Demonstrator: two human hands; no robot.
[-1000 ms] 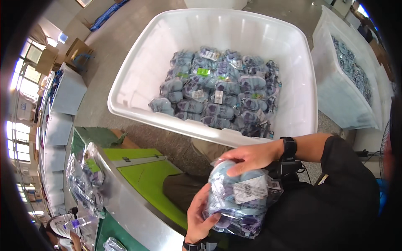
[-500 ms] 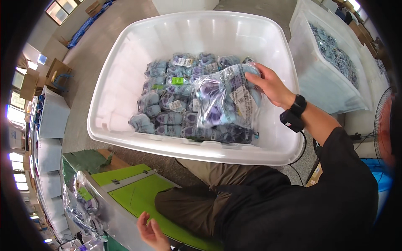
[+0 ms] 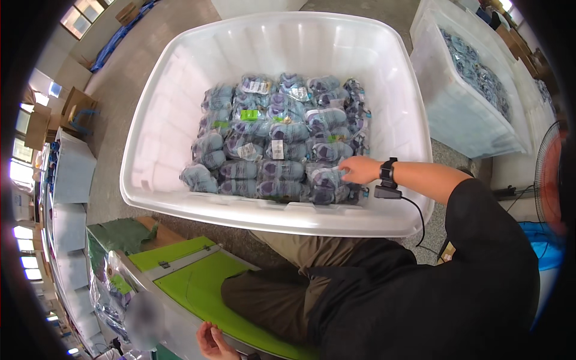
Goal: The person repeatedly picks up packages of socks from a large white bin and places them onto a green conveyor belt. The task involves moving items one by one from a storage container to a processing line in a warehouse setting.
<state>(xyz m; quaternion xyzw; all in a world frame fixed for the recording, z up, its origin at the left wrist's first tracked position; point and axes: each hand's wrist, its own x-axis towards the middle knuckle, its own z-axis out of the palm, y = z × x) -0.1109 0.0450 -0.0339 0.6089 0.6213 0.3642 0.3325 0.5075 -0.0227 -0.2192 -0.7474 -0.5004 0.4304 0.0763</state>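
My right hand is low over the right part of a large white plastic tub. Its fingers pinch a clear bag of purple and grey-blue shoes at the near end of the rows. Several more bagged shoes lie packed in rows on the tub's bottom, a few with white labels or green tags. My left hand is at the lower edge, beside a green-topped surface, its fingers loosely curled and apart with nothing in them.
A green panel with hinges lies left of my legs. Left of it are clear-bagged goods. Another white tub of bagged items stands at the right, near a fan. A black cable hangs from my right wrist.
My right hand has lowered the bagged shoes from above the rows into the tub's near right part. My left hand has shifted slightly down.
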